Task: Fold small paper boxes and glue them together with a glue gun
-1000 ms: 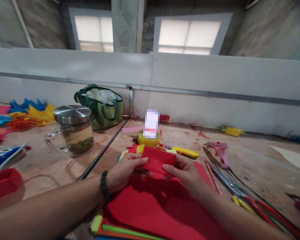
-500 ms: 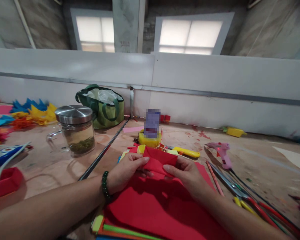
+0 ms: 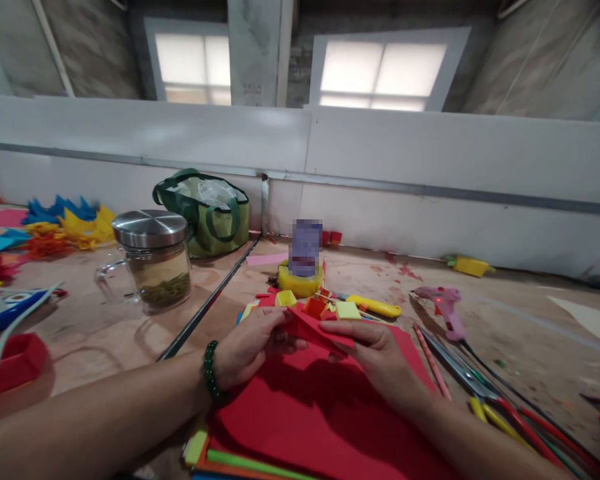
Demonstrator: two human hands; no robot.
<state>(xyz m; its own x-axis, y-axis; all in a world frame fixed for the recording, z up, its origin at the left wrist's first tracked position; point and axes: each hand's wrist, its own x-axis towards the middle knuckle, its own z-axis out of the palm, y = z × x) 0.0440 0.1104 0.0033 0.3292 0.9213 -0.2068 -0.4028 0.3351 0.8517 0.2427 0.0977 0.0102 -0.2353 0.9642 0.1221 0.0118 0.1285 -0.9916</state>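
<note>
Folded red paper (image 3: 314,328) now tipped flatter than a second ago, pinched by left hand (image 3: 250,347) and right hand (image 3: 375,353) over red sheet (image 3: 320,413).

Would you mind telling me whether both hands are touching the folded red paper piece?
Touching: the head view shows left hand and right hand fingers pinching the folded red paper piece.

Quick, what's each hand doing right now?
Left hand: closed on the folded red paper.
Right hand: pinching the same folded red paper.
</note>
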